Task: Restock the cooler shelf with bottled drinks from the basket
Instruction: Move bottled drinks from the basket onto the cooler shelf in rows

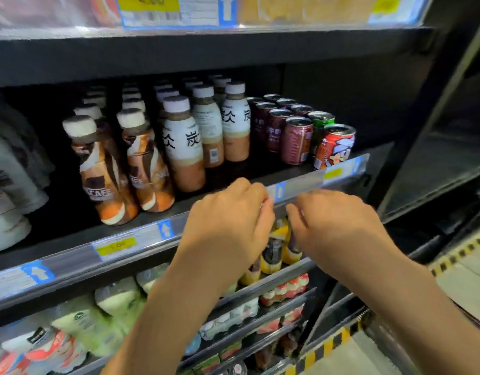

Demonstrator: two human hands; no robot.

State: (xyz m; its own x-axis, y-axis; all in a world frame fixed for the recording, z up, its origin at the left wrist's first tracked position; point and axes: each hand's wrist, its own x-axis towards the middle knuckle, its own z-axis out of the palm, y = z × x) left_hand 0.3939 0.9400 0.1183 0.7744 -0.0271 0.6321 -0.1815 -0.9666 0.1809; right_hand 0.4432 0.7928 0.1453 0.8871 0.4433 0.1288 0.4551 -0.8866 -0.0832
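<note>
On the middle shelf, far of my hands, the bottled drinks stand in rows: brown coffee bottles at the left, white-labelled milk-tea bottles in the centre, then cans running to the right. Between the front milk-tea bottle and the cans I see a dark bare patch at the near edge, and I judge that is where the next bottles belong. No basket shows in my view.

Both my hands sit at the price rail along that shelf's near edge. My left hand has its fingers curled in, tips close together at the rail; my right hand is curled the same way just beside it. Whether either pinches anything I cannot tell, since the fingertips are blurred and turned away from me. Neither holds a bottle.

Below the rail, yellow-and-dark small bottles show between my wrists.

To do this well, I would finish whatever the rail needs first, then bring bottles up one per hand, labels facing near, and slide them into the bare patch without knocking the tilted front bottles or the cans to its right.
</note>
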